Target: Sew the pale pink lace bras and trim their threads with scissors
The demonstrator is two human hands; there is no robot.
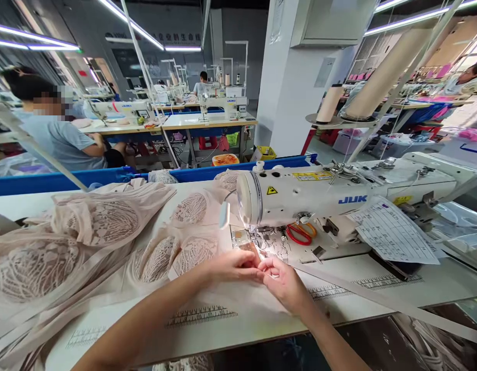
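My left hand [234,267] and my right hand [283,283] meet fingertip to fingertip on the table, just in front of the needle area of a white sewing machine [323,198]. Both pinch the edge of pale beige lace fabric [161,257] that lies under them. A long beige elastic strip [377,296] runs from my right hand toward the lower right. A heap of the same lace pieces [68,242] spreads over the left of the table.
Red-handled scissors [300,233] lie on the machine bed. A printed sheet [393,232] rests against the machine. Thread cones [331,103] stand on a rack behind. A blue rail [61,180] edges the table; a seated person [56,134] works beyond it.
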